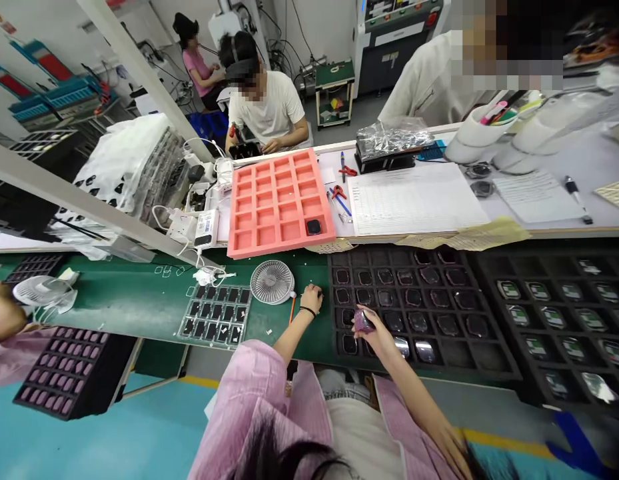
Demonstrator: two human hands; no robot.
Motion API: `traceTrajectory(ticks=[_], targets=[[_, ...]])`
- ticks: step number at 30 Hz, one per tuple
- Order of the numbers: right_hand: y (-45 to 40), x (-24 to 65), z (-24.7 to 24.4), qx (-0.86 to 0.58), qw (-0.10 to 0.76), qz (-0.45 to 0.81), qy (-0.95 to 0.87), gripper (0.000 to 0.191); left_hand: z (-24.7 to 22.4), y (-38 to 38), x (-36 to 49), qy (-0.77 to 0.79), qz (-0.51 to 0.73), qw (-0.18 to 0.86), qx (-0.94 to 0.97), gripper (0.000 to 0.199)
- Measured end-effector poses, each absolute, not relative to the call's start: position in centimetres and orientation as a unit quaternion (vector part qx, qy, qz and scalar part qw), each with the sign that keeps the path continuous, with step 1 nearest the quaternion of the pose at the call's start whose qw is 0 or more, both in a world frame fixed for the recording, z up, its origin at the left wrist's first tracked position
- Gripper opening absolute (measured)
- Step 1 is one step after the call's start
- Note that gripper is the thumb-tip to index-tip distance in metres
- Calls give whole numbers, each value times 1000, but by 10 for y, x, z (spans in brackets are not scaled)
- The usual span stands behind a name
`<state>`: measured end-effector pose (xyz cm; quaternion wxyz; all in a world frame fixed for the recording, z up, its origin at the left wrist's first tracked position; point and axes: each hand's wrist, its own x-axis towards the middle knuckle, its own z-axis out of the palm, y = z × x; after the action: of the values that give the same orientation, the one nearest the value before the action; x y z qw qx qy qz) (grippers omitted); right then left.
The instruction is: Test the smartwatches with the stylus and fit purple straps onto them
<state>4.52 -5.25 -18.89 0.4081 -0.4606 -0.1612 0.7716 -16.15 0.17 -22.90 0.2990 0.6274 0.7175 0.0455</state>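
My right hand [382,337] grips a small rounded-square piece with purple film [363,320] over the left part of a black compartment tray [482,360]. Similar dark rounded-square pieces sit in many of that tray's compartments. My left hand [310,299] rests on the green bench [274,320], left of the tray, with its fingers drawn together. Something small and dark shows at its fingertips, too small to name. Close by on the left stand a round grey fan [272,282] and a thin orange stick [292,309].
A clear tray of black parts [216,317] lies left of the fan. On the shelf are a pink foam tray [282,201], a paper form [414,200] and pens. Another black tray [539,333] stands at right. Co-workers sit across and at far left.
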Motion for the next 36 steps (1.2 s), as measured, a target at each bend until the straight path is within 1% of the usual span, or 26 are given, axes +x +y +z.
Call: traceTrajectory(ticks=[4,7,10,12,15,17,18,19,21,23,26,32,36], targets=[[-49,47,-176,-451,410,778,-153,33,-245,12,-149,749,3,286,598,20],[-40,51,-163,-445,403,785,-152,30,-244,16,-148,758,-7,292,583,19],[-25,57,-146,-428,400,797,-148,30,-230,17,-153,758,6,309,574,18],[-13,62,-133,-410,393,809,-156,31,-210,17,-153,754,31,315,575,21],[9,69,-110,-371,372,834,-169,32,-163,14,-143,734,137,306,590,31],[24,73,-93,-342,353,853,-174,33,-125,12,-128,657,341,299,603,27],[31,75,-84,-329,342,863,-176,33,-106,11,-120,609,413,305,605,24],[37,77,-75,-317,331,871,-177,33,-88,12,-111,571,459,316,603,22],[48,81,-59,-297,312,885,-176,34,-58,15,-97,508,497,348,611,21],[57,87,-47,-283,294,896,-177,34,-39,22,-90,457,498,357,645,20],[67,96,-35,-268,266,906,-190,35,-25,32,-88,427,475,321,699,19],[80,111,-28,-244,225,923,-195,35,-19,42,-85,411,434,291,747,20],[80,118,-27,-242,229,916,-222,33,-17,46,-83,414,372,276,784,22]])
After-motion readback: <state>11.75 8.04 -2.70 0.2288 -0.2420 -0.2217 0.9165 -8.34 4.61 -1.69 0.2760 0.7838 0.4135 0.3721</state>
